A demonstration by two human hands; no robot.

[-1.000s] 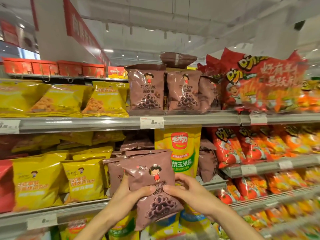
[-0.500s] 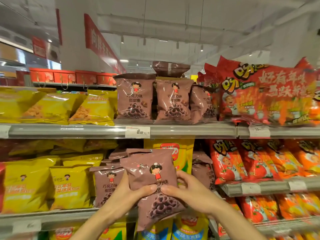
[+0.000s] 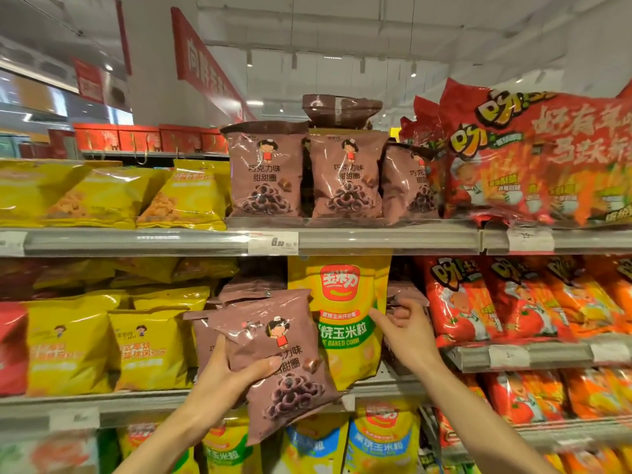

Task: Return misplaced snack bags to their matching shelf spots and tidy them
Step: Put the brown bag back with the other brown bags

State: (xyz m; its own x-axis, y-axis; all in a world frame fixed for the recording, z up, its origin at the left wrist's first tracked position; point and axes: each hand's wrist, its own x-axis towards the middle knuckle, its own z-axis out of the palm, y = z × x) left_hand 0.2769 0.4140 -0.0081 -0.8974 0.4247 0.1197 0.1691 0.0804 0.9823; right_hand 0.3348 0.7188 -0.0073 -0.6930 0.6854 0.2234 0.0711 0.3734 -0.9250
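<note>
Air-puffed and light, the brown ring-snack bag (image 3: 273,350) crushes easily, so we pinch its left edge in our left hand (image 3: 227,378), right hand (image 3: 407,331) loosely open, empty.

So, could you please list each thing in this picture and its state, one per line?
left hand: grips the brown snack bag
brown snack bag: held, tilted, off the shelf
right hand: reaches beside the yellow corn bag, holds nothing
yellow corn bag: upright among brown bags
top-shelf brown bags: upright in a row
</note>
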